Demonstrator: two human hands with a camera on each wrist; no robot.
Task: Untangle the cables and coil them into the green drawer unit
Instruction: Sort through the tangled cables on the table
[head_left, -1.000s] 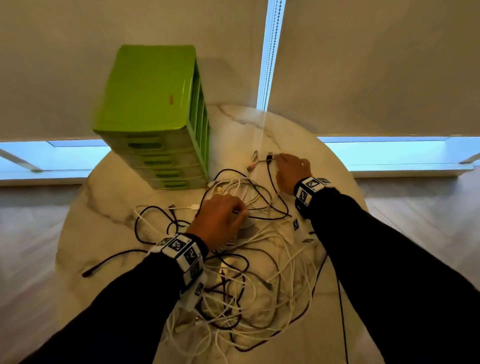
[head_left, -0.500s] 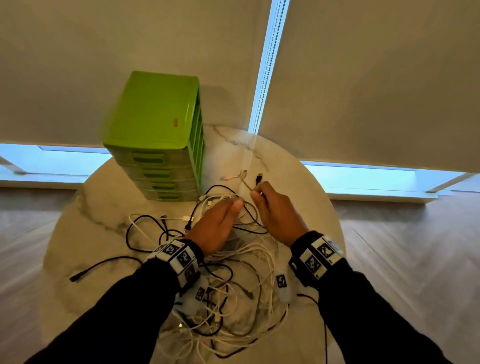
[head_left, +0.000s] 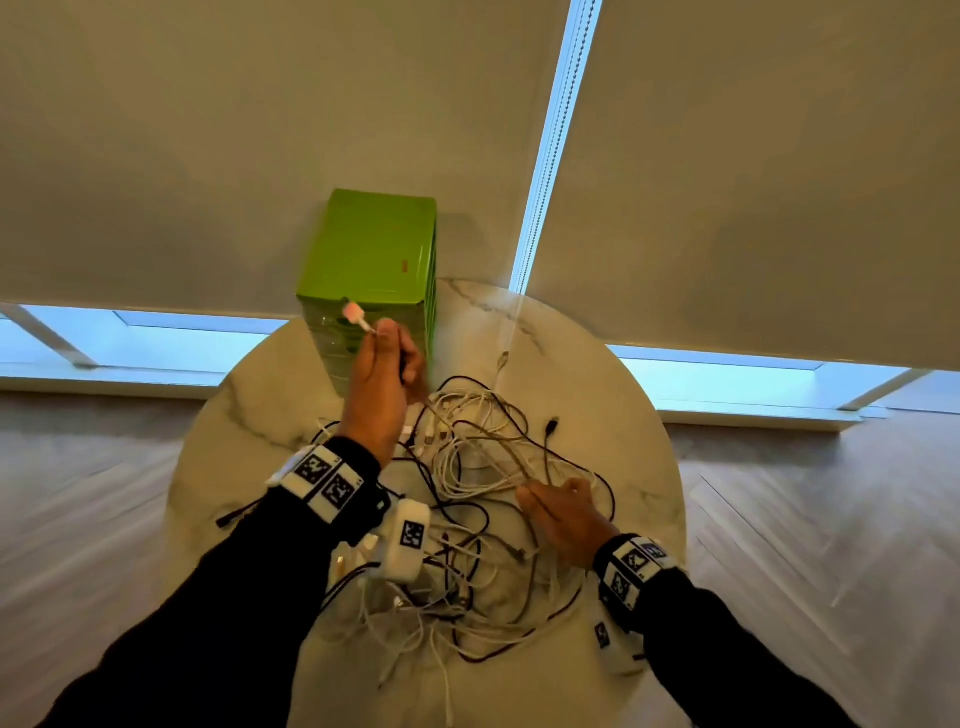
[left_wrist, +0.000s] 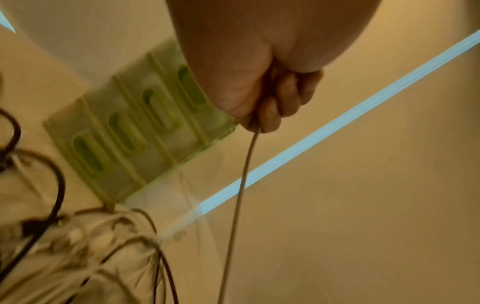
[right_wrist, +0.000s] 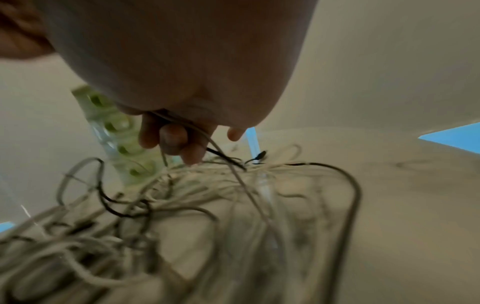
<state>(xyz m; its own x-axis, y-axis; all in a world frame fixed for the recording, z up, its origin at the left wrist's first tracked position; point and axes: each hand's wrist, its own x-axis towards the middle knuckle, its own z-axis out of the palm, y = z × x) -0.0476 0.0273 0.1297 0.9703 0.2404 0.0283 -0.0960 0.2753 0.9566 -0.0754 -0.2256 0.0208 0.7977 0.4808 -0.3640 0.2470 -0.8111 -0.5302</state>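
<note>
A: How many cables?

B: Too tangled to count. The black and white cable pile (head_left: 467, 499) sprawls at frame centre on the round marble table (head_left: 623, 415). One green drawer unit (head_left: 371, 260) stands above it, showing four drawers.

A: Hands?

B: The left hand (head_left: 382, 384), low on the pile a second ago, is now raised, fist curled around a white cable (left_wrist: 241, 185), pink-tipped plug (head_left: 356, 314) up. The right hand (head_left: 561, 512) has drawn back to lower right, fingers (right_wrist: 171, 139) curled round thin strands.

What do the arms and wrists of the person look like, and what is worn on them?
Both arms wear long black sleeves. Each wrist carries a band of white blocks printed with black square code markers: left band, right band. A white box with one more marker hangs under each wrist. The left hand and right hand are bare.
</note>
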